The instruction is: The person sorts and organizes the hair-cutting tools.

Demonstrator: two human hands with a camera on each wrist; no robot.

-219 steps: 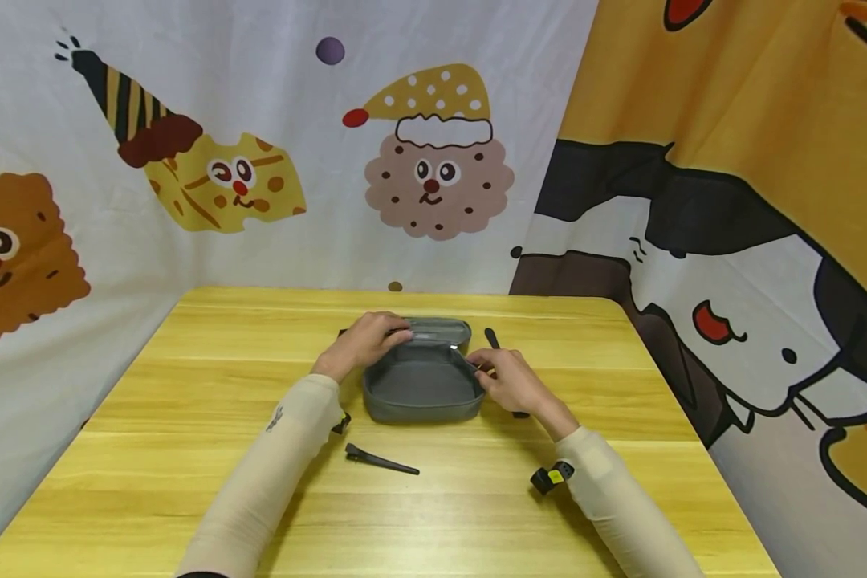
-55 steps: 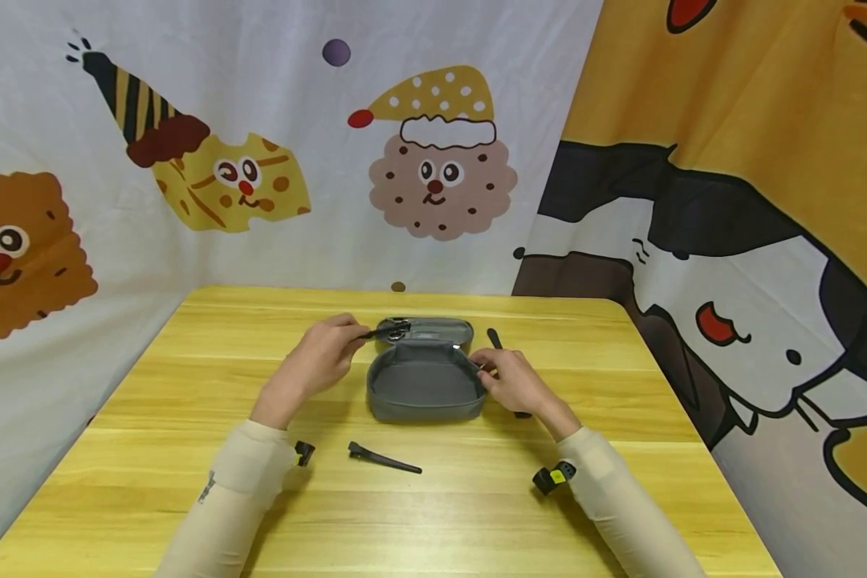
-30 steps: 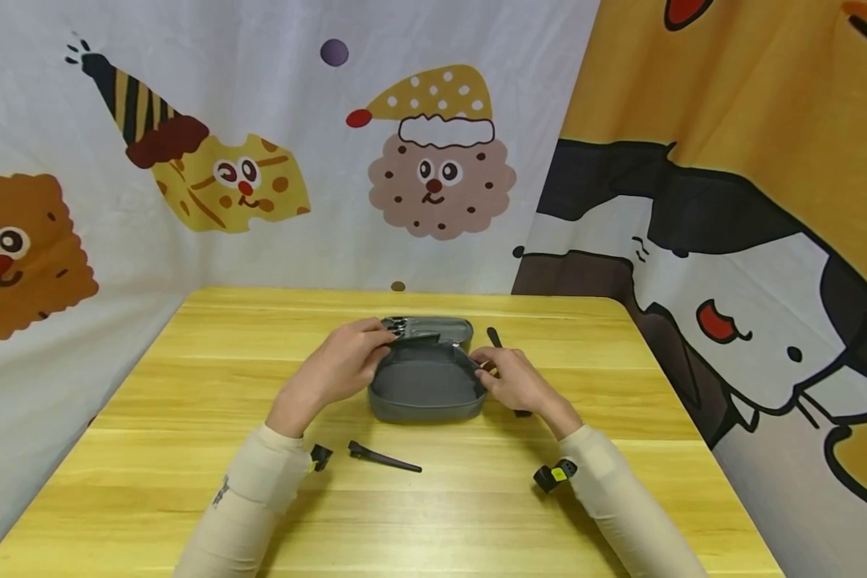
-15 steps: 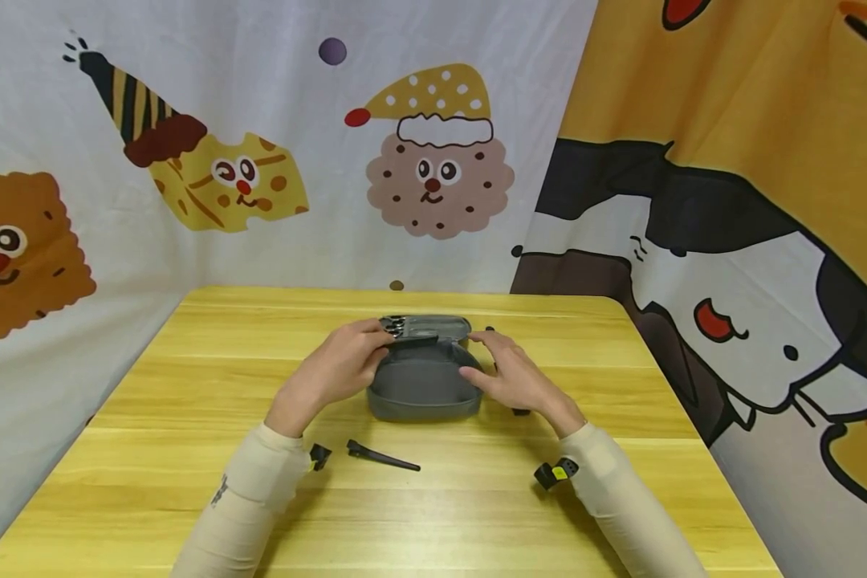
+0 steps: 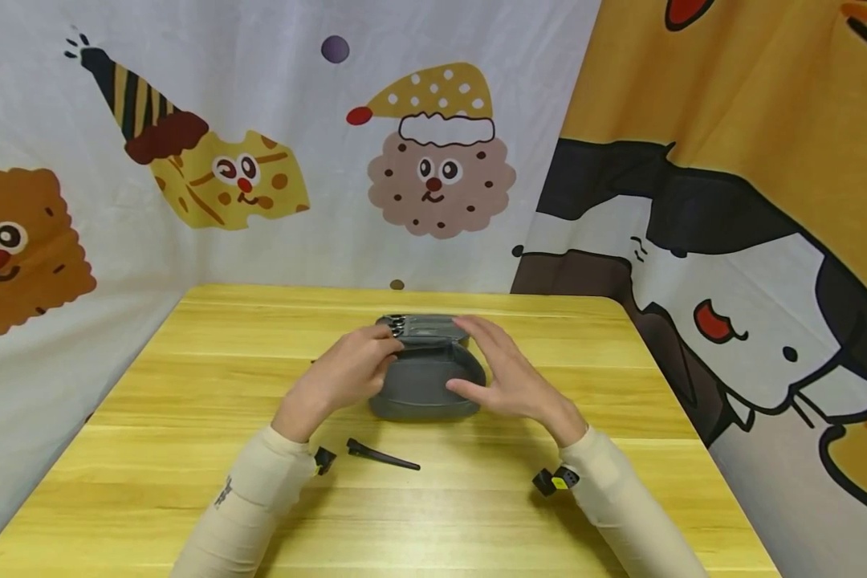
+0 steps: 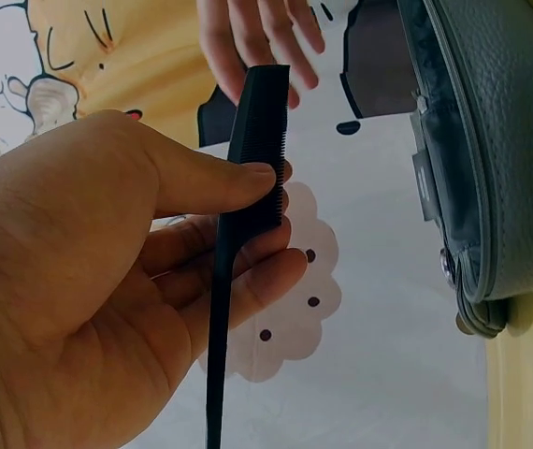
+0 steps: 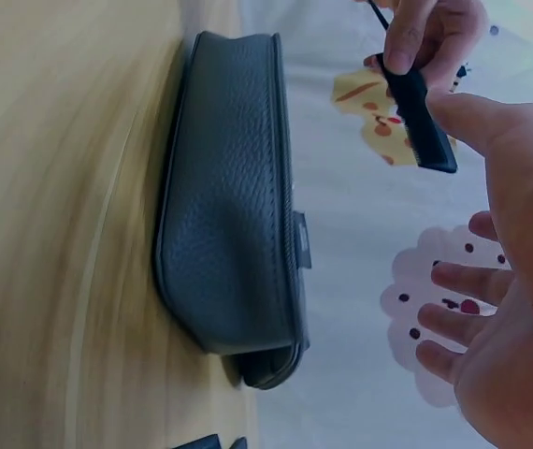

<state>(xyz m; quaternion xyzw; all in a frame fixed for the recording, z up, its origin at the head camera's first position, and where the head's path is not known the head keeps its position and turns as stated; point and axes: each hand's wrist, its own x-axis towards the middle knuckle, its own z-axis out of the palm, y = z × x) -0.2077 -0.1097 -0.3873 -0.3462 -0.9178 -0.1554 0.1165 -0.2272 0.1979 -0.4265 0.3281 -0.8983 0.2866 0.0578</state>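
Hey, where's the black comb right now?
The black comb is pinched in the left hand, near the middle of the left wrist view, with the open gray case at that picture's right side.

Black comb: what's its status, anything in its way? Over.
Left hand pinches black comb; right hand spread nearby, holding nothing. Gray case open. No obvious obstruction.
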